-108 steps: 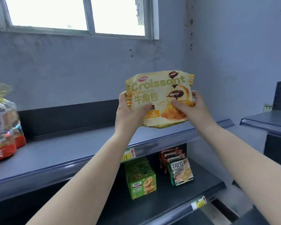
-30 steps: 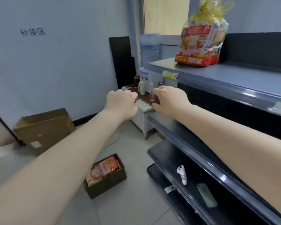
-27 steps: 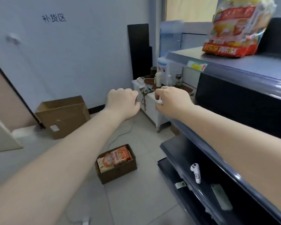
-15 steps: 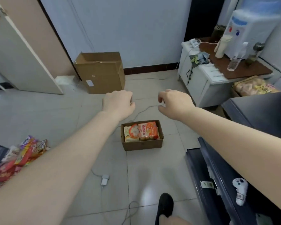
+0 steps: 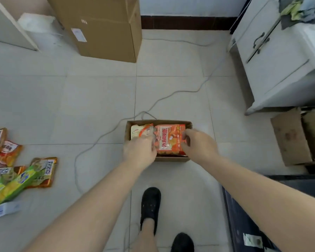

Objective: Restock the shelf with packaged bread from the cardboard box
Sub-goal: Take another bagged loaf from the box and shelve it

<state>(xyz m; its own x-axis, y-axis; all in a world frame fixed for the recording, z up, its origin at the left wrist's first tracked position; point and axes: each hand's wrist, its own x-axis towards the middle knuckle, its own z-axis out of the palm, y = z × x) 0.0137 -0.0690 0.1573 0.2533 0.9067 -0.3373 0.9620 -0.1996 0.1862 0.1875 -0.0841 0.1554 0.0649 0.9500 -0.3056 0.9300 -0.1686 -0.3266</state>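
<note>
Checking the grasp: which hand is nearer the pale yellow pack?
Left. The left hand overlaps the yellow pack's near edge; the right hand is across the orange pack.

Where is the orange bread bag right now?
The orange bread bag sits in the small cardboard box on the floor, right half, beside a yellow bag, between both hands.

Two bread packs sat in one small cardboard box (image 5: pixel 172 159): one orange pack (image 5: pixel 169 139), one pale yellow pack (image 5: pixel 139 130). One large box (image 5: pixel 105 28), one white cabinet (image 5: pixel 280 57), two black shoes.
</note>
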